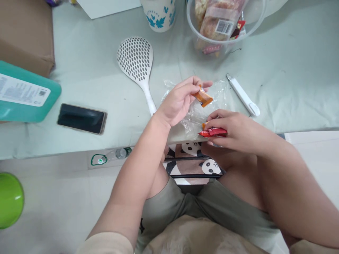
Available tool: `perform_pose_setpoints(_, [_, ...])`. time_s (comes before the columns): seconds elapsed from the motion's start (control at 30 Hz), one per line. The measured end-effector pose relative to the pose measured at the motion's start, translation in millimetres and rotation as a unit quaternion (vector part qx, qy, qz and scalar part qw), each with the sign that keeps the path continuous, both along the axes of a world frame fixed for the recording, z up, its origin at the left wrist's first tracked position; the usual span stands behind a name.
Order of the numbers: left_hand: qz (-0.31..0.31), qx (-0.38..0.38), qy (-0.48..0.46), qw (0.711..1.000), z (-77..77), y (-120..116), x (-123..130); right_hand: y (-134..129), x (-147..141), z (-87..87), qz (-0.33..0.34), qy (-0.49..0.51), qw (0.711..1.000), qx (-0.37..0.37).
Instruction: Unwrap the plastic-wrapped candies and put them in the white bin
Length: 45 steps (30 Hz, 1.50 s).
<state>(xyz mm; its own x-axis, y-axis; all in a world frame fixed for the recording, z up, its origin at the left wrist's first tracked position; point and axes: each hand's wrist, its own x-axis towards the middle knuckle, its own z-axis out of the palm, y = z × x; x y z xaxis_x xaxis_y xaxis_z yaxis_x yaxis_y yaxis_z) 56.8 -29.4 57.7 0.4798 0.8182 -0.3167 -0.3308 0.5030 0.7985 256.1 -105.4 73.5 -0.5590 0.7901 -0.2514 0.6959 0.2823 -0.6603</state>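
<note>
My left hand point(180, 98) pinches a small orange-wrapped candy point(203, 97) between thumb and finger, raised over a crumpled clear plastic bag point(197, 116). Lower and to the right, my right hand point(230, 128) is closed around a red-wrapped candy point(214, 132). A bit of orange wrapper shows beside the red one, partly hidden by my fingers. The plastic bag lies at the table's near edge, under and between both hands. Just right of the bag rests a white utility knife point(243, 95).
A white slotted skimmer point(136, 60) and a phone point(82, 119) lie to the left. At the back stand a patterned paper cup point(159, 16) and a clear plastic tub point(227, 41) with packaged snacks. A green container point(53, 93) and cardboard box point(26, 33) occupy the left side.
</note>
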Motion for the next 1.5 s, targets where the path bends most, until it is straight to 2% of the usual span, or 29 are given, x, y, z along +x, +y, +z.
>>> perform_pose_setpoints(0.17, [0.027, -0.003, -0.005, 1.000, -6.2, 1.5, 0.6, -0.1, 7.8, 5.2, -0.008, 0.084, 0.996, -0.018])
perform_pose_setpoints(0.23, [0.032, -0.009, -0.017, 0.999, -8.4, 2.0, 0.7, -0.3, 11.5, 10.4, -0.035, 0.126, 0.991, -0.021])
perform_pose_setpoints(0.3, [0.025, -0.005, -0.025, 0.999, -9.4, 2.2, 0.5, -0.6, 13.0, 14.5, -0.093, 0.182, 0.979, -0.021])
perform_pose_setpoints(0.37, [0.016, 0.005, -0.025, 1.000, -9.2, 2.0, 0.2, -0.3, 11.0, 15.8, -0.189, 0.280, 0.941, -0.028])
perform_pose_setpoints(0.43, [0.012, 0.012, -0.018, 1.000, -8.1, 1.5, 0.2, 1.6, 6.0, 14.0, -0.297, 0.398, 0.867, -0.051])
perform_pose_setpoints(0.5, [0.016, 0.014, -0.011, 1.000, -6.6, 0.6, 0.8, 5.2, -0.1, 10.4, -0.362, 0.467, 0.803, -0.080])
perform_pose_setpoints(0.53, [0.020, 0.015, -0.009, 1.000, -5.9, 0.1, 1.3, 7.2, -2.9, 8.2, -0.374, 0.476, 0.791, -0.093])
perform_pose_setpoints(0.73, [0.033, 0.031, -0.013, 0.999, -5.8, -2.3, 3.0, 15.0, -13.1, -3.1, -0.373, 0.432, 0.813, -0.114])
perform_pose_setpoints(0.83, [0.039, 0.039, -0.022, 0.998, -6.6, -2.8, 2.9, 17.4, -19.7, -4.6, -0.384, 0.441, 0.803, -0.111])
perform_pose_setpoints(1.0, [0.054, 0.038, -0.046, 0.997, -3.7, -4.3, 3.4, 25.1, -30.2, -2.7, -0.388, 0.490, 0.771, -0.122])
perform_pose_setpoints(1.2, [0.066, 0.040, -0.025, 0.997, 1.4, -3.4, 3.6, 38.2, -34.8, -6.9, -0.380, 0.485, 0.778, -0.122])
perform_pose_setpoints(1.27, [0.084, 0.040, -0.027, 0.995, 5.3, -1.2, 3.4, 42.8, -36.4, -7.9, -0.389, 0.493, 0.767, -0.131])
perform_pose_setpoints(1.43, [0.144, 0.029, -0.004, 0.989, 17.4, 8.6, 6.8, 56.2, -41.6, -6.8, -0.437, 0.537, 0.712, -0.119])
perform_pose_setpoints(1.5, [0.162, 0.035, 0.032, 0.986, 20.2, 15.0, 11.7, 60.9, -42.1, -7.2, -0.456, 0.534, 0.706, -0.093])
